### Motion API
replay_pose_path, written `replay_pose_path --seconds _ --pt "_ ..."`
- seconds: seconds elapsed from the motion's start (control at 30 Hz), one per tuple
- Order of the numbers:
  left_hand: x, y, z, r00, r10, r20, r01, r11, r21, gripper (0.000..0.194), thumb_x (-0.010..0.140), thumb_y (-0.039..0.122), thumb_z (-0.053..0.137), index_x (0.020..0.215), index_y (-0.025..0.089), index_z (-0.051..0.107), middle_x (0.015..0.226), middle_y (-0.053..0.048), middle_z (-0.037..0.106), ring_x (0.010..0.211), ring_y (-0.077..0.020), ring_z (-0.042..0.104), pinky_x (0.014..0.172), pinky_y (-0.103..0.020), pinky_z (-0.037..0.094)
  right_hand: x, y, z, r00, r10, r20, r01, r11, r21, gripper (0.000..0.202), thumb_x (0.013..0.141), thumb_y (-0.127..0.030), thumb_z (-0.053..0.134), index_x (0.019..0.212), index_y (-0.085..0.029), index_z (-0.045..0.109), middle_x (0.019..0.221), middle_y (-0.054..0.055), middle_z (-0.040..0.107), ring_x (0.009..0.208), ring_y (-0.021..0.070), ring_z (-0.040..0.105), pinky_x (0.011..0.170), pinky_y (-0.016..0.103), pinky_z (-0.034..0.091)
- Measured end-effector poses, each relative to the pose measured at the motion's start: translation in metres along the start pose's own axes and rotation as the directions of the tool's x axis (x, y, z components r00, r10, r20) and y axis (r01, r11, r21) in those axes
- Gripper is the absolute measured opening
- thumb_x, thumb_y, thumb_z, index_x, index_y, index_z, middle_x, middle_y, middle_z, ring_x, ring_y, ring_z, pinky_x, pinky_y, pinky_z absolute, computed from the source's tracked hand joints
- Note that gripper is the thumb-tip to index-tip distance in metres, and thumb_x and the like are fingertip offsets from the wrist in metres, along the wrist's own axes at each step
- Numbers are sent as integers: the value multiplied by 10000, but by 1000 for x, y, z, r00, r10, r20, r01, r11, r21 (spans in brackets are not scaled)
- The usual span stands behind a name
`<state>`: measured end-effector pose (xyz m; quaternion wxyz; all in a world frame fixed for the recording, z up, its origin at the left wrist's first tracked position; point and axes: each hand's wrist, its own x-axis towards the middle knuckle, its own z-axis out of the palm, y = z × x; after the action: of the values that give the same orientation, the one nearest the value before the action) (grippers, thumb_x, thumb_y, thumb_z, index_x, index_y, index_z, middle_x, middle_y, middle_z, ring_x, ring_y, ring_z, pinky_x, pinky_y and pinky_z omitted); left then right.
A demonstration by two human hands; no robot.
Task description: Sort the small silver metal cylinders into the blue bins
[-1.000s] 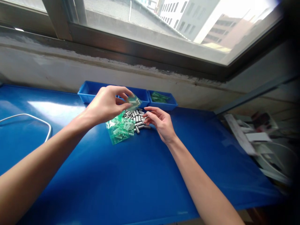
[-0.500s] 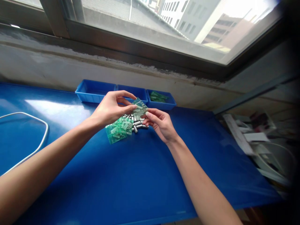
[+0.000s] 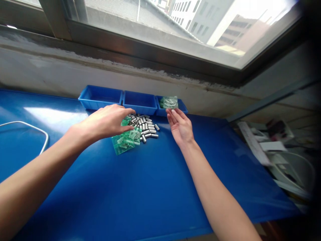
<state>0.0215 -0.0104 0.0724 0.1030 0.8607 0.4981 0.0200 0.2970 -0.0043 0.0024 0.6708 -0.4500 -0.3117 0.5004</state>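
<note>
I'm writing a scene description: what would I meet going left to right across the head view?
White cable, left hand, loose metal pieces, right hand with a green packet at its fingertips, flat white item at far right.

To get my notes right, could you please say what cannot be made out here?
- Head view: part of the metal pile, behind the left grip and bags.
- Head view: the right bin's inside, partly behind the held packet.
- Head view: the held packet's contents, too small to count.
- Head view: the cable's run, cut by the left edge.
- Head view: the clutter at right, blurred.
</note>
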Motion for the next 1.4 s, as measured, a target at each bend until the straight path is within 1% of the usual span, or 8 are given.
replay_pose_path --seconds 0.23,0.37,0.53,0.87,1.0,1.13,1.27,1.4 --pt "-1 10 1 998 -45 44 40 994 101 544 950 367 549 1489 296 566 1267 -141 721 1134 -396 706 936 -460 560 -7 -2 2 998 2 55 -8 995 98 377 732 -80 729 1061 -257 685 1187 3 779 1272 163 678 1144 314 531" --pt "0 10 1 999 -49 24 45 989 144 533 944 352 577 1474 303 581 1192 -144 738 1077 -399 726 881 -453 577 -14 -7 5 998 -5 58 -7 978 209 445 776 -59 640 1171 -263 614 1315 1 728 1333 134 632 1187 339 493" --pt "2 11 4 999 -49 -5 49 982 181 490 937 311 566 1422 287 631 1130 -147 750 1031 -386 737 827 -420 575 -14 -7 2 1000 0 12 -3 963 270 494 765 -60 612 1218 -256 586 1327 37 710 1345 135 620 1210 337 462" --pt "6 18 13 991 -78 -110 102 966 237 479 920 216 474 1350 220 686 895 -163 756 905 -394 749 749 -425 536 -8 -5 -6 980 -175 95 173 985 25 487 719 -197 652 1185 -333 697 1518 -38 570 1532 186 405 1272 412 338" --pt "8 18 15 985 -88 -148 123 961 249 437 929 211 452 1276 195 718 877 -165 756 897 -402 746 751 -435 528 -10 -3 -3 969 -212 123 215 977 -4 449 702 -200 693 1135 -316 707 1448 -23 616 1445 209 518 1247 405 366" --pt "7 19 13 976 -94 -195 134 971 200 424 964 278 469 1317 205 693 979 -161 767 974 -401 740 792 -442 535 -10 1 -4 969 -237 74 239 971 -18 375 714 -220 687 1082 -294 705 1332 -3 664 1294 203 633 1146 378 466" --pt "5 19 15 982 -143 -121 164 967 194 446 933 404 558 1301 190 694 1065 -183 757 1011 -436 725 781 -449 547 -9 1 -5 967 -253 12 253 965 -61 297 743 -248 655 1035 -276 706 1218 -3 703 1033 149 708 938 304 549" --pt "5 18 18 979 -182 -86 198 951 236 420 916 312 522 1277 193 701 986 -188 754 947 -435 738 732 -429 541 -12 -2 -3 978 -209 29 210 977 -34 230 743 -252 657 964 -242 721 999 -1 756 796 111 685 786 254 545"
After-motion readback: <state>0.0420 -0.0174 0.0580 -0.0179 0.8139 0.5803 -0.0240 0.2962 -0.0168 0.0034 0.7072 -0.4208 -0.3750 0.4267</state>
